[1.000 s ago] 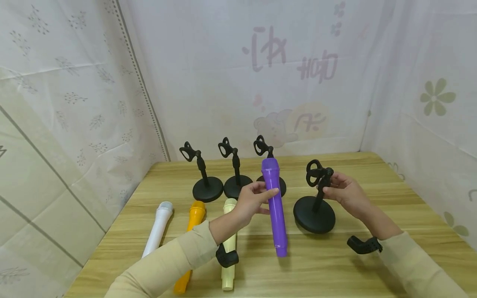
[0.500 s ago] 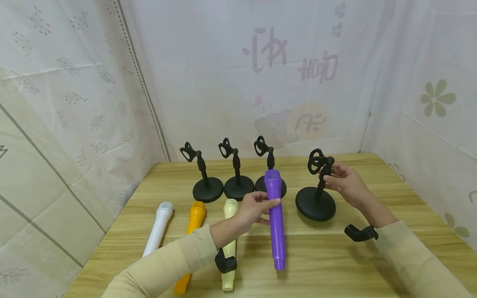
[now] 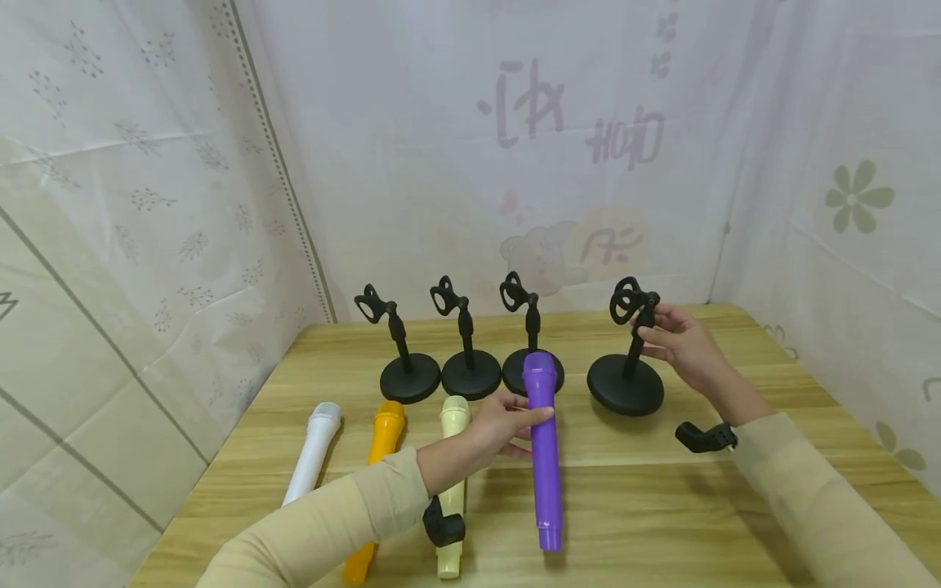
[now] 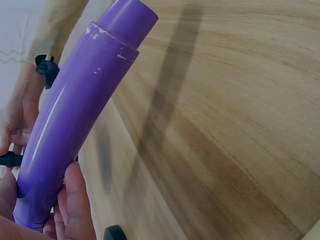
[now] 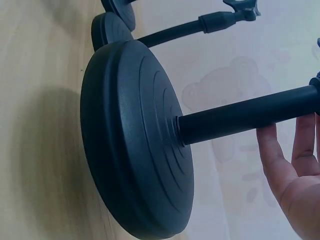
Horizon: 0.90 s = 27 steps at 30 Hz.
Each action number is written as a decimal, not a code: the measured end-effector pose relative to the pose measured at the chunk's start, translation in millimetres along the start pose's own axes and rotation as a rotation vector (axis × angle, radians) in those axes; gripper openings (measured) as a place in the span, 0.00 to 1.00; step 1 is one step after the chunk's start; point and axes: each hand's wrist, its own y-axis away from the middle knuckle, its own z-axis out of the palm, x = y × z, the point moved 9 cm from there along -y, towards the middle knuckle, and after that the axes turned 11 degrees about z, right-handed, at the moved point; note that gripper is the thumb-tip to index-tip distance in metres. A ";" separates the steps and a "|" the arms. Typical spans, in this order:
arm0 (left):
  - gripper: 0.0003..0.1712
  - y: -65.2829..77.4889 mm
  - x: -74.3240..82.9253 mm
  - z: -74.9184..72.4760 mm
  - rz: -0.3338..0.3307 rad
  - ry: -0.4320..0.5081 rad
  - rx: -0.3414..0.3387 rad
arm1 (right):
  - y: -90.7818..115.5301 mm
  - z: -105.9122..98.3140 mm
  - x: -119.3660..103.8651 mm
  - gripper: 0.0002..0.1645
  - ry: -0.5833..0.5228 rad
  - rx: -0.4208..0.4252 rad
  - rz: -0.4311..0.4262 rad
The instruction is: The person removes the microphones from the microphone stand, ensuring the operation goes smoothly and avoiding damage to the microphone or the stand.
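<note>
My left hand [image 3: 502, 426] pinches the purple microphone [image 3: 544, 457] between thumb and fingers, its head pointing away from me. In the left wrist view the microphone's tail end [image 4: 127, 22] shows worn paint, and its shadow falls apart from it on the wood. On the right, my right hand [image 3: 687, 343] grips a black microphone stand [image 3: 626, 385] by its upper pole, just under the clip [image 3: 626, 300]. The right wrist view has the round base [image 5: 135, 145] raised off the table with a shadow below; the clip is mostly out of that frame.
Several more black stands line the back: a left one [image 3: 409, 377], a middle one [image 3: 470, 374] and one [image 3: 532, 322] partly behind the purple microphone. A white microphone [image 3: 312, 449], an orange microphone [image 3: 385, 429] and a pale yellow microphone [image 3: 454, 412] lie on the wooden table [image 3: 625, 506].
The purple microphone has come toward me in my left hand. My right hand has carried its stand farther back, closer to the row of stands.
</note>
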 end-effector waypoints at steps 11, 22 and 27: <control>0.27 -2.2 -11.1 -1.9 -0.004 -0.026 0.016 | -18.8 -12.1 0.8 0.29 0.025 0.072 0.016; 0.24 -2.1 -21.8 2.9 -0.023 -0.061 -0.003 | -37.1 -19.5 6.7 0.29 0.038 0.127 0.025; 0.24 -2.2 -24.8 3.3 -0.026 -0.071 0.001 | -45.5 -22.2 10.9 0.30 0.041 0.154 0.045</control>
